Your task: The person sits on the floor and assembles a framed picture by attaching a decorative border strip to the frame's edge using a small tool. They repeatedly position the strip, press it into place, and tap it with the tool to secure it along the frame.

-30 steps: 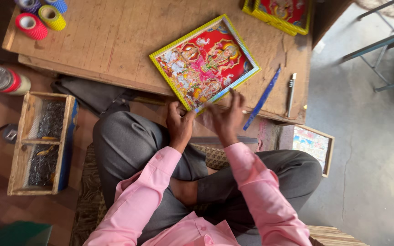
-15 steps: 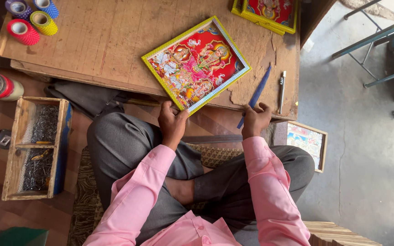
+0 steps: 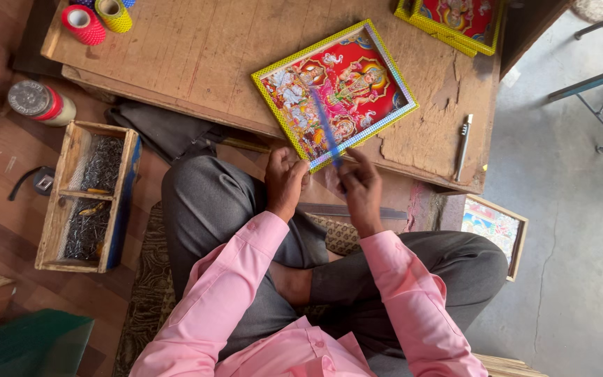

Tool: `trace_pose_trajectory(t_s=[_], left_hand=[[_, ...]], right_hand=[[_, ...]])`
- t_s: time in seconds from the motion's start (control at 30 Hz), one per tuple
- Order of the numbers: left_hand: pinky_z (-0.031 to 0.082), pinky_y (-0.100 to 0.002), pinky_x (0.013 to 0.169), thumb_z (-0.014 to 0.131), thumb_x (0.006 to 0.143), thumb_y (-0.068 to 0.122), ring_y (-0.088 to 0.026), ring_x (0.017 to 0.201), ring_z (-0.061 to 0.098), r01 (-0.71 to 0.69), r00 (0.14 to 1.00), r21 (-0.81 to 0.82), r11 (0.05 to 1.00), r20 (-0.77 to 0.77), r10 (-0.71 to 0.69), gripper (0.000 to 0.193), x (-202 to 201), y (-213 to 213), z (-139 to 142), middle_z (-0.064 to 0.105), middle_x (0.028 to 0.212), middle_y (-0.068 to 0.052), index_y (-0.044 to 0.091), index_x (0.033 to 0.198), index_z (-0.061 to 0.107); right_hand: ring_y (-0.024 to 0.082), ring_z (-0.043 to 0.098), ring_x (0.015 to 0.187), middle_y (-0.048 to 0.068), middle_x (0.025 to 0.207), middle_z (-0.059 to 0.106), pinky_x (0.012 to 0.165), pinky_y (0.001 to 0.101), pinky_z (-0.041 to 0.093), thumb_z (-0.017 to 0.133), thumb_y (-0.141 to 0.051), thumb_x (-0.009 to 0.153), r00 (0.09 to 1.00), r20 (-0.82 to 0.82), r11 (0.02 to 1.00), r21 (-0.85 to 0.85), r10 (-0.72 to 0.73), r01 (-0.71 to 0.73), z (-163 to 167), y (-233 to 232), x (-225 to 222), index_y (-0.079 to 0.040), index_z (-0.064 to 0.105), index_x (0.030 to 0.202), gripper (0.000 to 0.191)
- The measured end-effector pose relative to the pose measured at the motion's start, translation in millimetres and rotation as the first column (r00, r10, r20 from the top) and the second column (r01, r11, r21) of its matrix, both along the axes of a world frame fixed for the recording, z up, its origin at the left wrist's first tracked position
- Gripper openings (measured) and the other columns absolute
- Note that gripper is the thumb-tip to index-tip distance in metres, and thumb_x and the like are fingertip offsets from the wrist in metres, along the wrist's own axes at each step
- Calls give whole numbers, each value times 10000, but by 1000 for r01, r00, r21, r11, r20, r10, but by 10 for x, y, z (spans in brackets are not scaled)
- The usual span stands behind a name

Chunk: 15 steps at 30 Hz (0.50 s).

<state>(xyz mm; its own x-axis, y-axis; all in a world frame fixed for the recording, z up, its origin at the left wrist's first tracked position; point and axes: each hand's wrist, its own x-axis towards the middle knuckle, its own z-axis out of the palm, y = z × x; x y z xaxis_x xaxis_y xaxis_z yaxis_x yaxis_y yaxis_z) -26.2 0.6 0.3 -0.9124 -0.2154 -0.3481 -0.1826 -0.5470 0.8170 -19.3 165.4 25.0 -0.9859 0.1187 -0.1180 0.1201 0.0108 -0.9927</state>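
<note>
Both hands grip: right hand [image 3: 359,187] a blue strip [image 3: 326,126] (blurred), left hand [image 3: 285,183] the yellow-edged picture frame [image 3: 334,93].

I see the frame [image 3: 334,94] lying on the table [image 3: 197,56]; tape rolls [image 3: 98,17] at its far left corner; a pen [image 3: 462,137] right of the frame; a nail box [image 3: 88,195] on the floor, left.
</note>
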Motion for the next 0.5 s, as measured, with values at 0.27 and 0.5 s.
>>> trace_pose_trajectory(t_s=[0.27,0.5], left_hand=[[489,-253,537,696,833,100,-97,617,581,5,998,-79,997,68,0,349,66,-33,206,675,847,-60,-24,1123,547],[504,-254,550,699,841,131,-103,629,608,17,998,-129,992,54,-10,356,82,-53,252,729,893,-89,-22,1126,549]], right_hand=[[49,534,649,-9,806,625,573,232,476,625,-34,994,988,44,986,68,147,-149,70,-307,50,7,673,1304,316],[39,575,626,-20,765,650,560,235,494,674,-70,963,995,15,960,261,103,-103,139,-400,82,-33,734,1224,270]])
